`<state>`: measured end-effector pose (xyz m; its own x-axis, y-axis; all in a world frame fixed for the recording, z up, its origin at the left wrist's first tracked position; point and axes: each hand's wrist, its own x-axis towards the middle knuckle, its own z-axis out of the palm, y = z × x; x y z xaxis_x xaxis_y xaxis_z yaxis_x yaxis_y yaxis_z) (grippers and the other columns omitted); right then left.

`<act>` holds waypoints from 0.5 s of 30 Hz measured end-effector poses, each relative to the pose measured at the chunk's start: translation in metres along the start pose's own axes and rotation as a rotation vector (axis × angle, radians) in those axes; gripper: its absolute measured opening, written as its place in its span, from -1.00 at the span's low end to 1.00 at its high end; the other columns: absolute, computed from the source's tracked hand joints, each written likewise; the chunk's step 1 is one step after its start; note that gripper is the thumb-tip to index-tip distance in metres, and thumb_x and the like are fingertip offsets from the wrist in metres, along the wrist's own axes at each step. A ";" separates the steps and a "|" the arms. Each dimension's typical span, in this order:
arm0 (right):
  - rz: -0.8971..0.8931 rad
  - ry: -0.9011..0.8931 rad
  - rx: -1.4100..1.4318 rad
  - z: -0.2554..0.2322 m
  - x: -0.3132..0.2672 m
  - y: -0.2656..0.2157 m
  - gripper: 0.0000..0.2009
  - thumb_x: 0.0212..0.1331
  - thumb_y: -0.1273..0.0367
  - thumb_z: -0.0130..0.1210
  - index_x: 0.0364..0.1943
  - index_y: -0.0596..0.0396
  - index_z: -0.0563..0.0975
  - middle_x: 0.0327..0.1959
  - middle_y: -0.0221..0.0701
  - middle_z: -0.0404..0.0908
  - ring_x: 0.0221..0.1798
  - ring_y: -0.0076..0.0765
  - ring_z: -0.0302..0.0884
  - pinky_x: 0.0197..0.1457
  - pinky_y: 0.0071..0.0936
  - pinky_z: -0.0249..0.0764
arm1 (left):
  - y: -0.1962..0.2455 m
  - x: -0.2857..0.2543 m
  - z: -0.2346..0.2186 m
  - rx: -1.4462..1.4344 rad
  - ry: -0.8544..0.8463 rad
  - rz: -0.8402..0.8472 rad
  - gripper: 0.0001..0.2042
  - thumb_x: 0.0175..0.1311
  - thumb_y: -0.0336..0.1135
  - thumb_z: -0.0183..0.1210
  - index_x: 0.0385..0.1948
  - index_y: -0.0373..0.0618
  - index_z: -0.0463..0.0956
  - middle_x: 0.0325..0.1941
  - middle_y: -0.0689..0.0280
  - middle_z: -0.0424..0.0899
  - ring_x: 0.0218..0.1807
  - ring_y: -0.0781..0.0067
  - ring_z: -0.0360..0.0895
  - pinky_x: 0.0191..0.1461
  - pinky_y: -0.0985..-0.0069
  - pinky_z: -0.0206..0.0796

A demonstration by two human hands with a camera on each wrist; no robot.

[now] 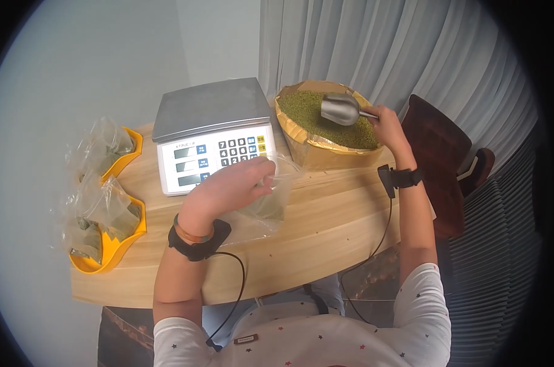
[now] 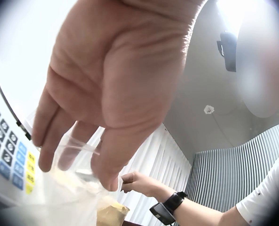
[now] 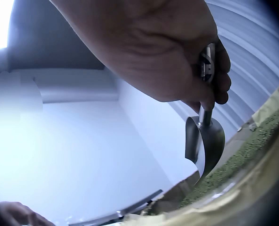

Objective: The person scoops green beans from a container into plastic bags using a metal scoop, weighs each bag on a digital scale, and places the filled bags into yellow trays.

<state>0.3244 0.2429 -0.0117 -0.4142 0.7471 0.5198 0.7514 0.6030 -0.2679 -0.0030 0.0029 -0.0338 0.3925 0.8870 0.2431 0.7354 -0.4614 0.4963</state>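
Observation:
My right hand grips the handle of a shiny metal scoop. The scoop's bowl is low over small green granules, which fill a round container lined with yellowish wrapping. In the right wrist view the fingers curl round the handle, and the scoop points down at the granules. My left hand pinches the top of a clear plastic bag in front of the scale. Seen from the left wrist, the bag's film runs between the thumb and fingers.
A weighing scale with a steel plate and keypad stands behind the left hand. Yellow trays at the left hold clear bags of greenish contents. A dark red chair is beyond the wooden table at the right. Cables hang from both wrist cameras.

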 end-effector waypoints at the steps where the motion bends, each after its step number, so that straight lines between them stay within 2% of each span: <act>1: 0.055 -0.026 -0.043 0.009 0.001 0.012 -0.68 0.12 0.60 0.14 -0.03 0.05 0.69 -0.17 0.00 0.68 -0.07 0.21 0.62 0.04 -0.09 0.51 | 0.001 -0.001 -0.001 -0.023 -0.054 -0.051 -0.83 0.34 -0.33 0.17 -0.24 -0.18 0.39 -0.26 0.17 0.54 -0.13 0.00 0.53 -0.06 0.23 0.36; 3: 0.096 -0.035 -0.086 0.025 0.000 0.027 -0.65 0.11 0.61 0.13 -0.03 0.01 0.70 -0.16 0.04 0.66 -0.05 0.20 0.63 0.06 -0.12 0.53 | 0.002 0.000 -0.002 0.002 -0.097 -0.092 -0.83 0.34 -0.34 0.18 -0.26 -0.18 0.38 -0.26 0.18 0.54 -0.13 0.01 0.53 -0.06 0.24 0.36; 5: 0.068 -0.156 -0.099 0.035 -0.004 0.036 -0.65 0.10 0.62 0.13 -0.03 0.03 0.70 -0.15 0.06 0.66 -0.05 0.19 0.63 0.07 -0.14 0.53 | 0.003 -0.001 -0.002 0.026 -0.140 -0.135 -0.83 0.33 -0.34 0.18 -0.27 -0.17 0.37 -0.27 0.18 0.54 -0.13 0.02 0.53 -0.06 0.24 0.36; 6: 0.097 -0.189 0.022 0.033 -0.008 0.027 -0.67 0.10 0.62 0.15 -0.04 0.08 0.70 -0.16 0.02 0.69 -0.06 0.08 0.67 0.06 -0.20 0.53 | 0.003 -0.002 -0.001 0.024 -0.101 -0.107 -0.83 0.33 -0.35 0.18 -0.27 -0.17 0.37 -0.27 0.18 0.54 -0.14 0.02 0.53 -0.07 0.25 0.36; 7: 0.096 -0.189 0.023 0.034 -0.008 0.023 -0.67 0.10 0.62 0.15 -0.04 0.08 0.70 -0.16 0.02 0.69 -0.06 0.08 0.67 0.06 -0.20 0.53 | 0.002 -0.002 0.000 0.021 -0.062 -0.079 -0.83 0.32 -0.36 0.18 -0.26 -0.17 0.37 -0.27 0.18 0.54 -0.14 0.02 0.52 -0.07 0.25 0.36; 9: 0.092 -0.317 0.206 0.036 -0.010 0.017 -0.69 0.11 0.62 0.18 -0.05 0.14 0.69 -0.19 -0.10 0.75 -0.12 -0.14 0.70 0.01 -0.32 0.52 | -0.001 -0.001 0.001 -0.007 -0.041 -0.062 -0.84 0.32 -0.36 0.18 -0.27 -0.17 0.36 -0.26 0.18 0.54 -0.15 0.02 0.52 -0.07 0.25 0.35; 10: 0.096 -0.318 0.206 0.039 -0.009 0.015 -0.69 0.11 0.62 0.18 -0.05 0.14 0.69 -0.19 -0.10 0.75 -0.12 -0.14 0.70 0.01 -0.32 0.52 | -0.002 -0.001 0.002 -0.036 -0.020 -0.044 -0.84 0.33 -0.37 0.17 -0.27 -0.18 0.36 -0.26 0.18 0.54 -0.15 0.01 0.51 -0.07 0.25 0.35; 12: 0.140 -0.475 0.373 0.043 -0.007 0.012 -0.72 0.16 0.62 0.16 -0.04 0.15 0.69 -0.23 -0.26 0.77 -0.18 -0.37 0.65 -0.03 -0.42 0.51 | -0.001 0.000 0.002 -0.035 -0.015 -0.027 -0.85 0.33 -0.37 0.17 -0.26 -0.18 0.37 -0.25 0.18 0.54 -0.14 0.01 0.52 -0.06 0.24 0.36; 15: 0.210 -0.520 0.517 0.051 -0.005 0.011 -0.74 0.19 0.63 0.14 -0.06 0.19 0.70 -0.25 -0.32 0.77 -0.23 -0.47 0.60 -0.07 -0.49 0.50 | 0.001 0.001 0.000 -0.024 -0.003 -0.009 -0.86 0.33 -0.37 0.16 -0.24 -0.19 0.40 -0.23 0.17 0.54 -0.11 0.01 0.52 -0.04 0.23 0.36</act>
<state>0.3087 0.2601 -0.0583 -0.5737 0.8191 0.0012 0.5578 0.3918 -0.7317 -0.0020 0.0030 -0.0335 0.3881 0.8909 0.2361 0.7255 -0.4533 0.5179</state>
